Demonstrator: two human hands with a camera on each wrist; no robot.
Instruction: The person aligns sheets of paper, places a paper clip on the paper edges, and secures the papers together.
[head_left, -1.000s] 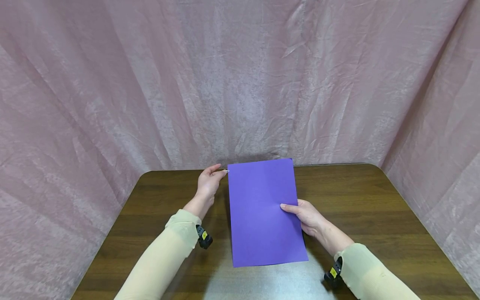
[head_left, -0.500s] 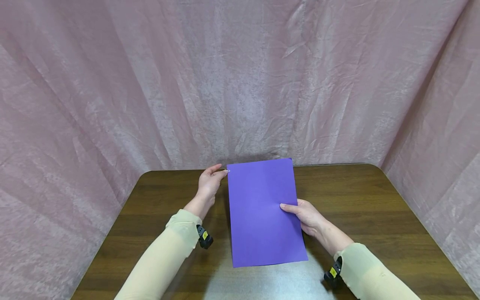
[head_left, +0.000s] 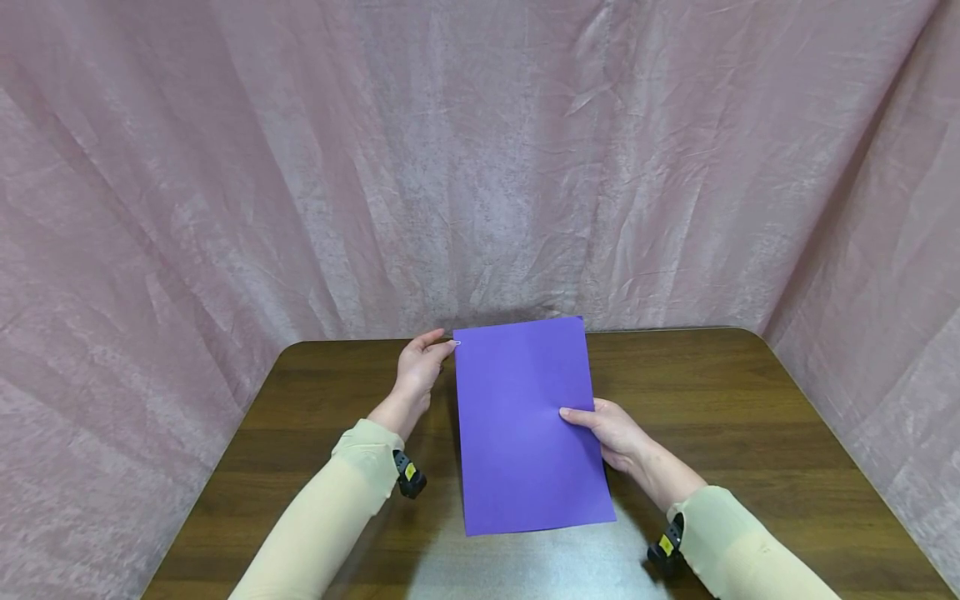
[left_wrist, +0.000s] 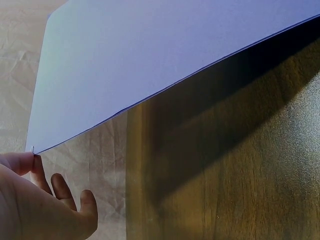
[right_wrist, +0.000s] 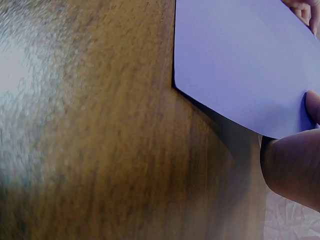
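A purple sheet of paper (head_left: 525, 433) is held up over the table, its long side roughly upright in the head view. My left hand (head_left: 417, 365) is at its far left corner, where thumb and forefinger pinch a small white paper clip (head_left: 457, 342). The clip's loop shows on the face of the paper; the rest is hidden by the fingertips. In the left wrist view the other fingers of that hand stand apart from the sheet. My right hand (head_left: 618, 437) grips the paper's right edge, thumb on the face and fingers hidden behind.
Below the paper lies a brown wood-grain table (head_left: 712, 400) with rounded far corners and a bright glare near the front. A pink velvet curtain (head_left: 480, 167) hangs behind the table and along its sides.
The paper has shifted very slightly left at its far edge, and the clip's loop shows a little farther in over the corner. Both hands keep their hold.
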